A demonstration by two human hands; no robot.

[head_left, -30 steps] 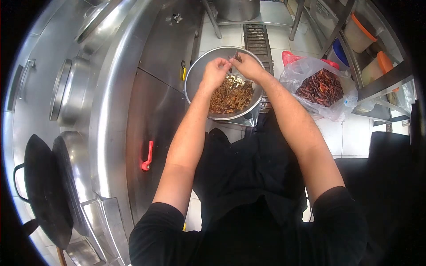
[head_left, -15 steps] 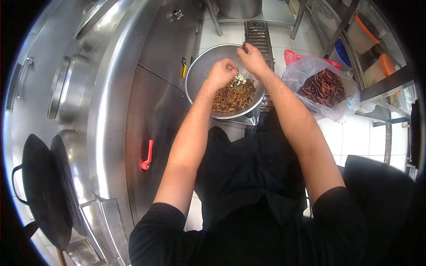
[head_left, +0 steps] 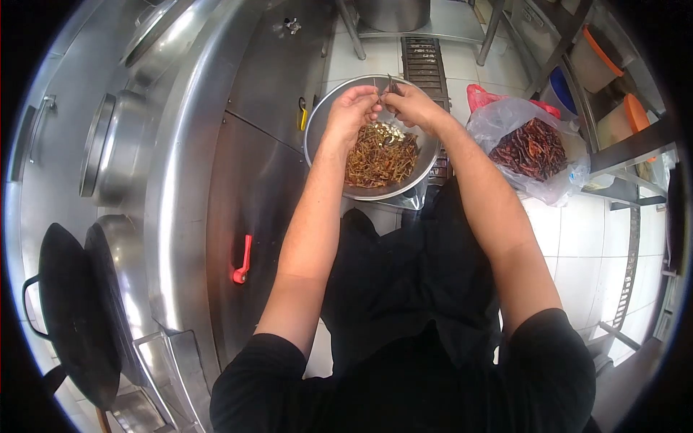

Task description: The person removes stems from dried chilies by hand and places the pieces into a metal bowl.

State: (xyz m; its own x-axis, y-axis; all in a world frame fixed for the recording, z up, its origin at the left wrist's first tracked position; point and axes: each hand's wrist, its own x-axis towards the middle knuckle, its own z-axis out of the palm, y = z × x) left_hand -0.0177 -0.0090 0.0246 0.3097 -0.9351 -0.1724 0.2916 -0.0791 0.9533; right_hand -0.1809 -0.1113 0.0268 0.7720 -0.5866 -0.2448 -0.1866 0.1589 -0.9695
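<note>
A wide metal bowl (head_left: 315, 137) holds a heap of thin brown and greenish stems (head_left: 379, 164), with small pale pieces (head_left: 390, 132) near its upper middle. Above the bowl my left hand (head_left: 355, 108) is closed in a pinch on a thin stem-like piece. My right hand (head_left: 410, 105) is closed beside it, over the bowl's upper right, gripping a dark dried pod (head_left: 392, 85). The fingertips of both hands almost meet. Dark red dried chillies (head_left: 530, 149) fill a clear plastic bag to the right.
Steel cabinets with a red lever (head_left: 242, 261) line the left, beside a black wok (head_left: 72, 317). A floor drain (head_left: 424, 58) runs beyond the bowl. Shelving with an orange-rimmed container (head_left: 599, 56) stands at the right.
My right hand has moved down and my left hand slightly up, so their fingertips are closer together. The view has shifted slightly.
</note>
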